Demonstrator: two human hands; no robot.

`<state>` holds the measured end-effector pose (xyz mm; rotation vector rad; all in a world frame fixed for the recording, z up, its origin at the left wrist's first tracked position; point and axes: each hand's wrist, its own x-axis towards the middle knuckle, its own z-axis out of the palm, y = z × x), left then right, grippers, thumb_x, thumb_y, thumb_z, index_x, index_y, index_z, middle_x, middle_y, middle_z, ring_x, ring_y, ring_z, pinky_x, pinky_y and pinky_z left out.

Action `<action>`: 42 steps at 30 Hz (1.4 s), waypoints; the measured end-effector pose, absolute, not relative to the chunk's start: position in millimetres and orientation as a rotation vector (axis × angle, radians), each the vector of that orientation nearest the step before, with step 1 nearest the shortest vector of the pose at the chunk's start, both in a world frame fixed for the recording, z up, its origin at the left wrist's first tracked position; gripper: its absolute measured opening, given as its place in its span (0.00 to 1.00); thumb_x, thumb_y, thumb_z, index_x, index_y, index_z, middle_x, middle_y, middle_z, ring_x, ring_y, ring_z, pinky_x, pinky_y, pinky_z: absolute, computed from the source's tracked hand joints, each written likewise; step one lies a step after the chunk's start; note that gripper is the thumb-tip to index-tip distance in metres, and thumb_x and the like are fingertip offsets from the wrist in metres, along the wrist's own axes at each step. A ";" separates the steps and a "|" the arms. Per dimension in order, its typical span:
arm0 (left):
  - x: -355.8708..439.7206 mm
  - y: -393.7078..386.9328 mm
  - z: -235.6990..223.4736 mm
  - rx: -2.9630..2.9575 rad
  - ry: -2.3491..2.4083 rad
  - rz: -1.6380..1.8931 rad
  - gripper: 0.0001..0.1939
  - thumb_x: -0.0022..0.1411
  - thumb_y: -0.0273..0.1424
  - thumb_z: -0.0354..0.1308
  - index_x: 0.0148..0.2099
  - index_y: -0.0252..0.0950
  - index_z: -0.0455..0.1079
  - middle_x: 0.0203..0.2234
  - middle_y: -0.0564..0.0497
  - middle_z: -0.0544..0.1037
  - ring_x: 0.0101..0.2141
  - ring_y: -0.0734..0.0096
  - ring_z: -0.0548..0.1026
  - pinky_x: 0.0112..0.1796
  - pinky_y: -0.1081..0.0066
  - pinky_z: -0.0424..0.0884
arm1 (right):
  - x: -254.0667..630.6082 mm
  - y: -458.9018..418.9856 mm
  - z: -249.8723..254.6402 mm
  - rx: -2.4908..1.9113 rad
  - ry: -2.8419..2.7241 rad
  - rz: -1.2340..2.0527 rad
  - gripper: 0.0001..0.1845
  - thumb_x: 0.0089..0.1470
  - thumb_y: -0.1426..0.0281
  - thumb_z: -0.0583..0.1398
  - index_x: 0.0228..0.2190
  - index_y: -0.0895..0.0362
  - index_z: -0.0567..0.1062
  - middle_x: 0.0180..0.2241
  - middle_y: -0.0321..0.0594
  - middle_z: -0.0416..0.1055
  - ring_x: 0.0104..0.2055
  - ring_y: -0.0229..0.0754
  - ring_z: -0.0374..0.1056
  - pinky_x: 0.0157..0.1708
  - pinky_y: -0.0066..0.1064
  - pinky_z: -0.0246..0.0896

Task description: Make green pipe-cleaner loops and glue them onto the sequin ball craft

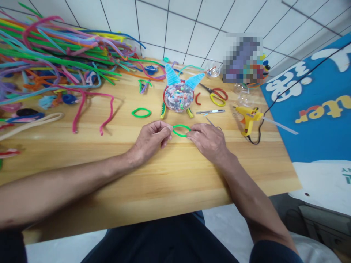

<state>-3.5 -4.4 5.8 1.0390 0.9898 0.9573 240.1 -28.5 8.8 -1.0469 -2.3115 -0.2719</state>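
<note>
Between my two hands is a green pipe cleaner loop, bent into a pointed oval. My left hand pinches its left tip between thumb and fingers. The right end sits in the closed fingers of my right hand. A similar green pipe cleaner oval lies on the table to the left. Just beyond my hands stands a round ball figure filled with mottled bits, with light blue ears on top and green-and-yellow legs. Small tweezers or scissors, partly hidden, lie behind my right hand.
A big heap of coloured pipe cleaners covers the back left. Scissors, a utility knife and a yellow hot glue gun with a black cord lie at right. A tiled wall bounds the wooden table behind.
</note>
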 end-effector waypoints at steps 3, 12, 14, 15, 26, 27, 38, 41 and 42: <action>-4.0 -4.4 6.3 1.048 0.994 0.952 0.13 0.58 0.38 0.70 0.29 0.37 0.73 0.20 0.55 0.76 0.19 0.79 0.67 0.22 0.75 0.62 | 241.4 -27.9 8.5 -1.076 -2.316 -0.321 0.11 0.74 0.71 0.63 0.39 0.49 0.86 0.39 0.38 0.85 0.39 0.41 0.79 0.39 0.34 0.73; -3.3 -5.0 6.2 1.055 1.003 0.962 0.13 0.58 0.38 0.70 0.29 0.37 0.73 0.20 0.55 0.75 0.18 0.79 0.66 0.22 0.75 0.62 | 239.4 -30.2 8.8 -1.101 -2.325 -0.187 0.12 0.75 0.72 0.62 0.41 0.51 0.85 0.41 0.42 0.85 0.42 0.45 0.81 0.46 0.38 0.78; -3.3 -4.9 5.8 1.065 1.002 0.964 0.13 0.58 0.38 0.70 0.29 0.37 0.73 0.19 0.55 0.75 0.18 0.79 0.66 0.22 0.75 0.63 | 239.8 -30.9 8.5 -1.120 -2.329 -0.157 0.11 0.75 0.72 0.62 0.41 0.51 0.85 0.41 0.43 0.85 0.43 0.46 0.82 0.47 0.38 0.79; -3.3 -4.8 5.6 1.069 1.003 0.965 0.13 0.58 0.38 0.70 0.29 0.37 0.74 0.19 0.55 0.75 0.18 0.79 0.66 0.22 0.75 0.63 | 239.9 -31.0 8.4 -1.126 -2.335 -0.152 0.11 0.75 0.71 0.62 0.41 0.52 0.85 0.42 0.43 0.85 0.43 0.46 0.82 0.47 0.39 0.79; -3.8 -4.6 4.8 1.095 1.012 0.969 0.12 0.59 0.37 0.70 0.29 0.36 0.74 0.20 0.55 0.75 0.18 0.80 0.66 0.22 0.75 0.62 | 237.2 -32.0 11.0 -1.083 -2.393 -0.336 0.14 0.77 0.73 0.58 0.40 0.52 0.83 0.41 0.42 0.86 0.42 0.42 0.82 0.45 0.35 0.81; -3.8 -4.6 5.0 1.098 1.012 0.968 0.12 0.59 0.37 0.70 0.29 0.36 0.74 0.20 0.55 0.75 0.18 0.79 0.66 0.22 0.75 0.62 | 237.5 -32.1 10.8 -1.092 -2.398 -0.342 0.15 0.77 0.73 0.58 0.40 0.52 0.83 0.41 0.41 0.86 0.43 0.42 0.82 0.45 0.34 0.81; -3.5 -3.8 2.7 1.096 1.011 0.973 0.12 0.59 0.38 0.70 0.30 0.36 0.75 0.20 0.55 0.75 0.18 0.80 0.66 0.21 0.75 0.62 | 236.3 -32.0 9.7 -1.092 -2.302 -0.200 0.11 0.77 0.71 0.59 0.42 0.52 0.82 0.42 0.42 0.86 0.43 0.44 0.83 0.45 0.36 0.81; -3.1 -3.3 2.1 1.056 0.997 0.983 0.13 0.58 0.39 0.71 0.31 0.35 0.75 0.21 0.55 0.77 0.18 0.80 0.67 0.21 0.75 0.62 | 237.6 -30.9 6.9 -1.136 -2.179 -0.018 0.04 0.74 0.68 0.63 0.46 0.50 0.80 0.43 0.42 0.86 0.45 0.46 0.83 0.47 0.38 0.81; -2.9 -3.2 1.9 1.038 0.991 0.987 0.13 0.57 0.40 0.72 0.32 0.35 0.76 0.22 0.55 0.77 0.18 0.80 0.67 0.21 0.75 0.62 | 237.7 -30.5 6.5 -1.160 -2.123 0.050 0.04 0.72 0.67 0.66 0.47 0.51 0.79 0.42 0.41 0.86 0.44 0.46 0.83 0.47 0.39 0.81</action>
